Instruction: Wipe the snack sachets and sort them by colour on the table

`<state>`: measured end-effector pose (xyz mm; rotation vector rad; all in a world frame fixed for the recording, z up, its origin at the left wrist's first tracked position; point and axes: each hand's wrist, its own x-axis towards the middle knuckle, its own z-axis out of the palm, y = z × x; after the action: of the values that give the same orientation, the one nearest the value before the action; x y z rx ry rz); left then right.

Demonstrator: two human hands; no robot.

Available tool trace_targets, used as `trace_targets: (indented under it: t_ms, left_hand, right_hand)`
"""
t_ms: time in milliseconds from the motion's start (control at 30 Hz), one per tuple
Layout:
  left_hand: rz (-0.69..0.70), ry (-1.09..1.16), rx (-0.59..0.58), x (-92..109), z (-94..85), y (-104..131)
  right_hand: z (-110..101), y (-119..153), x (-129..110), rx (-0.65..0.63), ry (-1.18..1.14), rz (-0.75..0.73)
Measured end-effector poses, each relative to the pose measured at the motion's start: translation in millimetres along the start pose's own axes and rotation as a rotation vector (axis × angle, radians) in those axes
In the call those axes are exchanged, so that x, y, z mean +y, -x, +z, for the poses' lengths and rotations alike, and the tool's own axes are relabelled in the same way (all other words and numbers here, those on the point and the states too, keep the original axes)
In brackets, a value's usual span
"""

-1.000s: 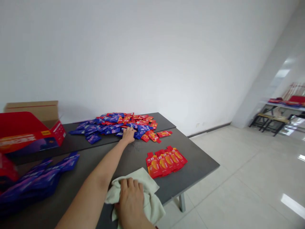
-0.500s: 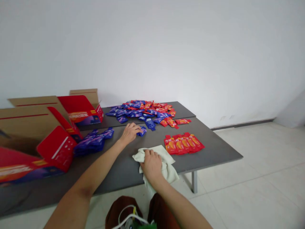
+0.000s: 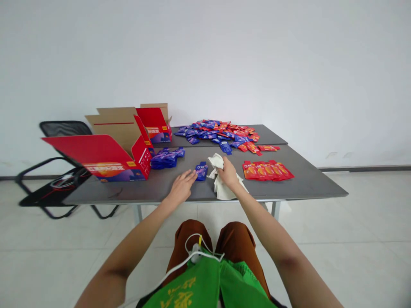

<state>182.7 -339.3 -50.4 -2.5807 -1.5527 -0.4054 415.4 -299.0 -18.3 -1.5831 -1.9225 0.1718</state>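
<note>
In the head view a single blue-purple pouch lies flat near the front of the grey table. My left hand rests palm down beside it, fingers stretched out, the tips at the pouch's left edge. A crumpled cream cloth is bunched in my right hand, just right of that pouch; part of it lies on the tabletop. A stack of blue pouches sits to the left. To the right, several red-orange pouches overlap in a row.
Open red cartons stand at the left, with another box behind. A mixed heap of blue and red pouches lies at the back. A black chair is left of the table. A white cable crosses my lap.
My left hand has brought the blue pouch toward the table's front and flattened out beside it. My right hand still grips the cloth, now more gathered. The view has swung left.
</note>
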Motion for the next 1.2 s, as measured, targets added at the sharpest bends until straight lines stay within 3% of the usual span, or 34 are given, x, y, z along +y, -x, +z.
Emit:
trace_targets:
  t_ms: [133, 300, 467, 667, 800, 1033, 1133, 1200]
  left_hand:
    - [-0.052, 0.096, 0.023, 6.0, 5.7, 0.8]
    - [-0.146, 0.080, -0.051, 8.7, 1.0, -0.7]
    - [-0.267, 0.043, -0.061, 22.6, -2.1, -5.3]
    - [-0.431, 0.069, -0.150, 39.0, -0.1, -20.2]
    - [-0.471, 0.065, -0.047, 49.6, 10.2, -7.9]
    - [-0.480, 0.117, -0.032, 49.5, 13.2, -0.4]
    - [-0.476, 0.126, -0.032, 50.7, 7.6, -5.4]
    - [-0.481, 0.123, -0.047, 51.6, 3.6, -7.4]
  right_hand:
    - [5.6, -22.3, -16.0, -0.053, -0.060, -0.194]
    - [46.7, -17.1, -19.9, -0.203, -0.027, -0.446]
    - [76.4, -24.0, -11.2, -0.313, 0.164, -0.447]
    - [76.8, -75.5, -15.2, -0.383, 0.264, -0.259]
    - [65.2, -89.9, -19.0, -0.384, 0.218, -0.295]
    - [39.8, -52.2, -8.0, -0.378, 0.021, -0.565]
    - [47.2, -34.2, -7.8, -0.411, 0.061, -0.563]
    - [55.1, -33.2, -11.7, -0.383, 0.133, -0.485]
